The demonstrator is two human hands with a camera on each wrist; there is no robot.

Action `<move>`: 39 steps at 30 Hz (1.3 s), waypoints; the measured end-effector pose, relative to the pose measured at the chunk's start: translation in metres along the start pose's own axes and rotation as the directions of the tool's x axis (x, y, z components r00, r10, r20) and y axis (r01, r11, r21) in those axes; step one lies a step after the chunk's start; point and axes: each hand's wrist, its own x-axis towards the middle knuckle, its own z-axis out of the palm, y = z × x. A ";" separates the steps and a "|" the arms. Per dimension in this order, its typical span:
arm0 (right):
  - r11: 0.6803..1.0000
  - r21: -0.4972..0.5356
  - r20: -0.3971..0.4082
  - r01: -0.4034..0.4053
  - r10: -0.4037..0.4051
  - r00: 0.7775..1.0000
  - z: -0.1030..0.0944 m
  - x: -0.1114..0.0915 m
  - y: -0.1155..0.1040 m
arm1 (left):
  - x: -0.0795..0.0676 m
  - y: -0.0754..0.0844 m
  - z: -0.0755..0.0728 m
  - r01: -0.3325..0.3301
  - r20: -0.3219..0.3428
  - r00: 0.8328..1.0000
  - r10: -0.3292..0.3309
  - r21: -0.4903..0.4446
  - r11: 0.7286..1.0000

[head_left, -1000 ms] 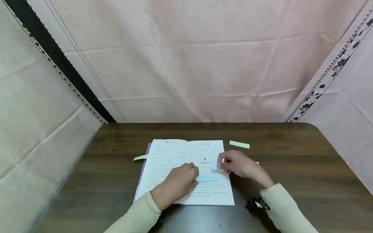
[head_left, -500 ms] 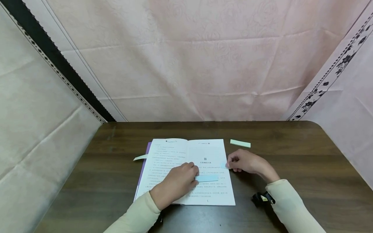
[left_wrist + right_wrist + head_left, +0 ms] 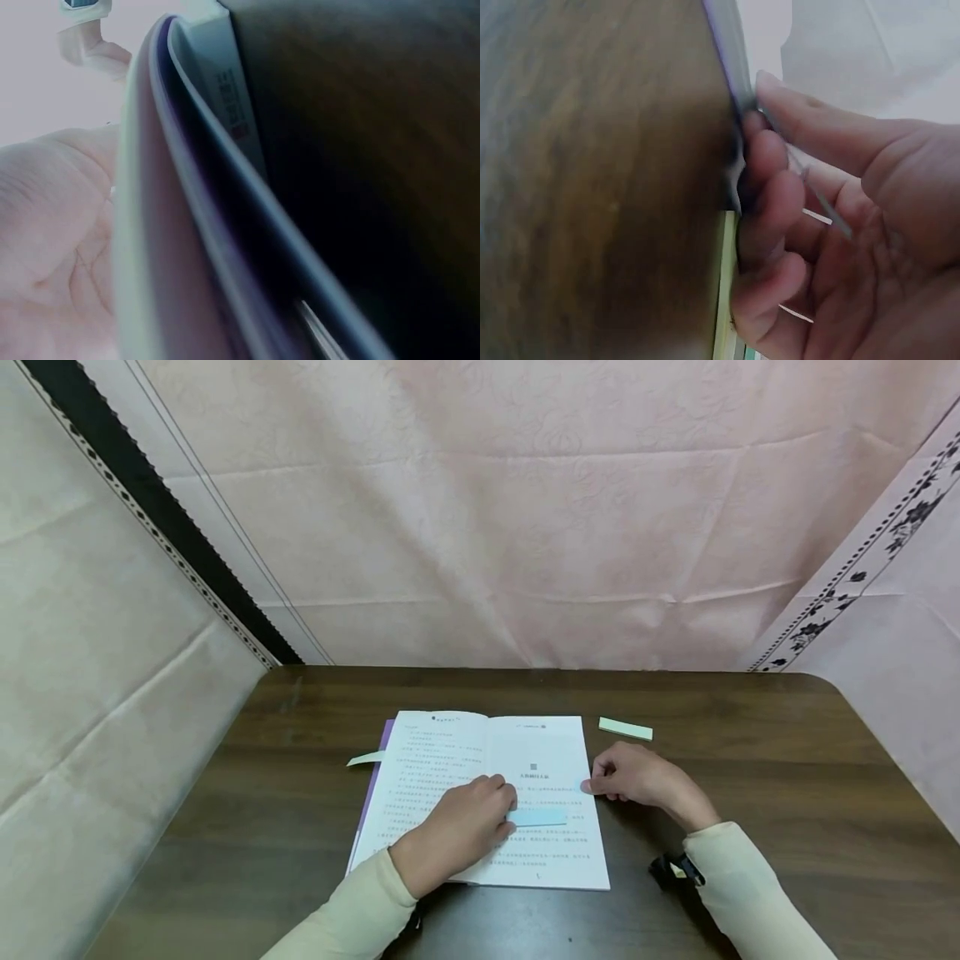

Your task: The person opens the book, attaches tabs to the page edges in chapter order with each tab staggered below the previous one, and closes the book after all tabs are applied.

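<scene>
An open book (image 3: 536,743) with printed pages lies on the table. My left hand (image 3: 461,818) rests over its lower middle and holds a blue sticky note pad (image 3: 542,817) between thumb and curled fingers. At the right page's outer edge, my right hand (image 3: 637,781) pinches a blue sticky note (image 3: 582,786), mostly hidden under the thumb. Seen from the right wrist, the thumb (image 3: 817,124) and index finger meet at the book's edge (image 3: 731,60), and a thin strip (image 3: 829,206) sticks out behind them. From the left wrist, curved pages (image 3: 142,225) stand beside the palm (image 3: 56,240).
A green strip of sticky notes (image 3: 626,728) lies on the wooden table (image 3: 300,793) beyond the right hand. Another pale strip (image 3: 366,759) juts from the book's left side, by its purple cover edge (image 3: 382,743). Cloth curtains (image 3: 487,527) hang behind the table.
My right hand has moved right, from over the page to its outer edge, with the blue sticky note. My left hand stays on the book with the pad. The head view has shifted slightly.
</scene>
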 end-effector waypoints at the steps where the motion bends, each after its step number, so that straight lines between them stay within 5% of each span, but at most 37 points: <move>1: 0.999 -0.028 -0.021 -0.017 0.017 1.000 0.001 0.000 -0.001 | 0.000 0.000 0.000 0.000 0.001 1.000 0.000 0.001 1.000; 8: 0.960 -0.246 -0.117 -0.135 0.109 0.987 0.005 0.002 -0.007 | 0.002 0.001 0.000 0.017 0.027 0.999 -0.017 0.000 1.000; 17: 0.950 -0.273 -0.217 -0.153 0.095 0.972 -0.003 -0.010 -0.010 | 0.003 0.000 0.000 0.030 0.032 0.999 -0.029 -0.043 0.999; 20: 0.950 -0.304 -0.258 -0.068 -0.013 0.966 0.004 -0.016 -0.025 | 0.002 0.000 -0.001 0.050 0.033 0.998 -0.047 -0.090 0.995; 23: 0.932 -0.338 -0.195 0.131 -0.205 0.959 0.020 -0.023 -0.043 | 0.002 0.000 -0.001 0.063 0.039 0.998 -0.059 -0.133 0.989; 27: 0.819 -0.420 -0.046 0.390 -0.449 0.892 0.044 -0.028 -0.063 | 0.002 -0.002 -0.002 0.056 0.027 0.998 -0.052 -0.158 0.986; 30: 0.734 -0.526 -0.027 0.429 -0.519 0.854 0.053 -0.029 -0.066 | 0.005 -0.002 -0.002 0.051 0.021 0.999 -0.049 -0.174 0.983; 32: 0.712 -0.563 -0.034 0.420 -0.528 0.849 0.057 -0.028 -0.066 | 0.006 -0.002 -0.003 0.064 0.032 0.998 -0.059 -0.189 0.980; 35: 0.712 -0.570 -0.032 0.411 -0.519 0.854 0.060 -0.026 -0.065 | 0.004 -0.003 -0.003 0.083 0.053 0.996 -0.074 -0.198 0.977; 39: 0.749 -0.523 -0.016 0.407 -0.486 0.874 0.060 -0.023 -0.064 | -0.001 -0.004 -0.009 0.090 0.067 0.994 -0.084 -0.084 0.992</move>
